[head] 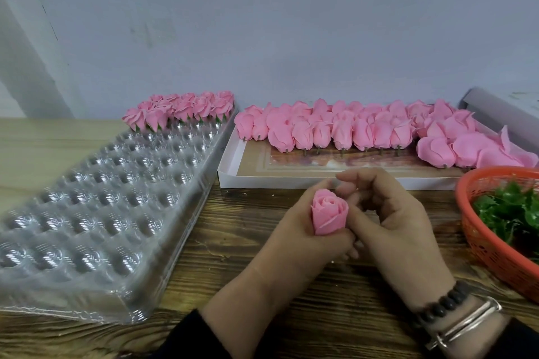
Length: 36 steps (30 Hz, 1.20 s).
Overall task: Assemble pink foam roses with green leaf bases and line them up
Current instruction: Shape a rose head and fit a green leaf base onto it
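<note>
Pink foam rose bud (pixel 329 211) sits upright in our left hand (pixel 294 237), fingers gripping it, while our right hand (pixel 388 213) curls against its side, pinching nothing we can see.

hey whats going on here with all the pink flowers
A person is putting foam roses together at a wooden table. The left hand grips one pink rose upright while the right hand works at its side with curled fingers. Unfinished roses lie in a white box behind; green leaf bases sit in an orange basket on the right. Finished roses fill only the far rows of the clear plastic tray.
</note>
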### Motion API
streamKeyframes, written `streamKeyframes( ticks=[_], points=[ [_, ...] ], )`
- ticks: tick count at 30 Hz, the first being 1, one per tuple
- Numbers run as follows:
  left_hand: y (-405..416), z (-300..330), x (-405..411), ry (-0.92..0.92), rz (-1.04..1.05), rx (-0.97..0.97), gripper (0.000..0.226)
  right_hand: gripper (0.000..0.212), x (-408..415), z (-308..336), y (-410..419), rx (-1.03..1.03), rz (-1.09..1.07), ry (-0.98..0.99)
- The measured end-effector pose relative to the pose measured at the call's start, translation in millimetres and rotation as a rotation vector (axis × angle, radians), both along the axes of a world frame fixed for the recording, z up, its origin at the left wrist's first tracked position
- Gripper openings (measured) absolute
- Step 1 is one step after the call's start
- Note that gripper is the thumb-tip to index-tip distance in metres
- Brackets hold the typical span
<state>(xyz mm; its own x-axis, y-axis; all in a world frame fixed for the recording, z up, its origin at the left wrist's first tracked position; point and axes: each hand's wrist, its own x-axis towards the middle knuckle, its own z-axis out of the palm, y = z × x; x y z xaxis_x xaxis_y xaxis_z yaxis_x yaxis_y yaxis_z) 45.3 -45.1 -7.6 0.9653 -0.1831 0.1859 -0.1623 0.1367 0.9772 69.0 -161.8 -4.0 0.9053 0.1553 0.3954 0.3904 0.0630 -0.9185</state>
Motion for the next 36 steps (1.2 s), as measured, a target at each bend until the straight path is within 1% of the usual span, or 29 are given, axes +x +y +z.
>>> streamKeyframes(
  ticks=[2,4,6,7,11,13,14,16,17,20,22,24,26,28,30,31,33,35,36],
  points=[
    [4,0,1,0.031,0.046,-0.066,0.035,0.025,1,0,-1,-0.058,-0.06,-0.081],
    [7,1,3,0.108,0.152,-0.214,0.023,0.02,2,0,-2,-0.11,-0.123,-0.116],
    [9,1,7,0.157,0.27,-0.358,0.013,0.025,3,-2,-1,-0.136,-0.128,-0.1],
    [9,2,8,0.165,0.3,-0.4,0.011,0.028,3,-3,1,-0.153,-0.109,-0.083],
    [6,3,8,0.237,0.239,-0.52,0.014,0.033,-3,-7,11,-0.208,0.018,-0.051],
    [2,4,6,0.284,0.225,-0.547,0.021,0.037,-5,-8,14,-0.205,0.044,-0.032],
    [-1,4,6,0.287,0.23,-0.549,0.019,0.038,-5,-8,14,-0.209,0.037,-0.021],
    [-6,4,4,0.27,0.213,-0.546,0.012,0.034,-6,-8,15,-0.231,-0.005,-0.011],
    [-8,5,3,0.262,0.195,-0.549,0.012,0.03,-6,-8,15,-0.248,-0.033,-0.009],
    [-6,5,4,0.289,0.158,-0.582,0.027,0.021,-6,-6,15,-0.255,-0.03,0.031],
    [-2,8,4,0.304,0.144,-0.567,0.027,0.014,-5,-5,13,-0.161,0.089,0.147],
    [1,11,4,0.3,0.142,-0.493,0.026,0.005,-4,-3,11,-0.053,0.241,0.303],
    [4,10,5,0.27,0.161,-0.437,0.022,0.007,-4,-2,9,-0.023,0.304,0.365],
    [5,8,6,0.251,0.196,-0.433,0.027,0.012,-4,-2,9,-0.086,0.284,0.329],
    [8,6,9,0.22,0.262,-0.449,0.027,0.013,-5,-2,10,-0.183,0.211,0.215],
    [10,5,9,0.174,0.299,-0.442,0.025,0.013,-6,-2,10,-0.214,0.147,0.144],
    [16,4,10,0.041,0.388,-0.301,0.02,0.009,-6,-3,9,-0.221,0.014,0.026],
    [20,4,10,-0.057,0.426,-0.125,0.019,0.005,-5,-2,7,-0.183,-0.022,-0.001],
    [20,4,10,-0.074,0.418,-0.067,0.026,0.013,-4,-2,6,-0.177,-0.01,-0.009]
  ],
)
